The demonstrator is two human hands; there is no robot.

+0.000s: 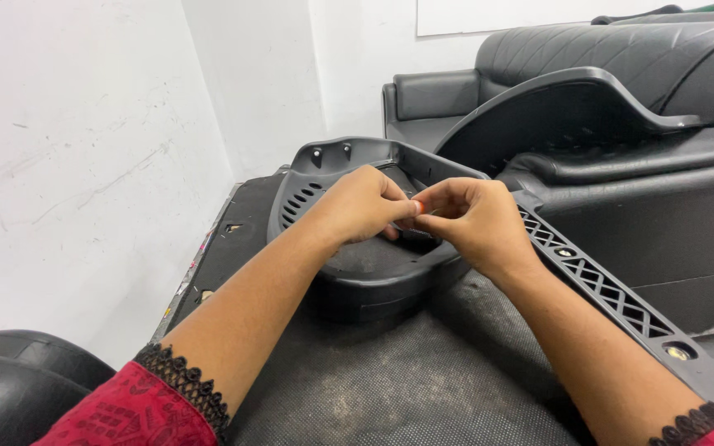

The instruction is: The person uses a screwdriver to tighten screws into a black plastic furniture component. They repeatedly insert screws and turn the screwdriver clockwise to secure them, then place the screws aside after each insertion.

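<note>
A black moulded plastic panel [349, 272] with a perforated grille side lies on a dark mat. My left hand [357, 205] and my right hand [471, 221] meet over its hollow middle, fingertips pinched together. Something small sits between the fingertips, mostly hidden; only a bit of orange-red shows there, and I cannot tell what it is. Both wrists rest just above the panel's near rim. Red sleeves with black lace cuffs cover my forearms at the bottom of the view.
A long black lattice-patterned trim piece [605, 285] with metal inserts runs down to the right. Behind it stand a curved black panel [555, 103] and quilted black seats [621, 45]. A white wall [84, 165] closes the left side. A rounded black part [10, 372] sits bottom left.
</note>
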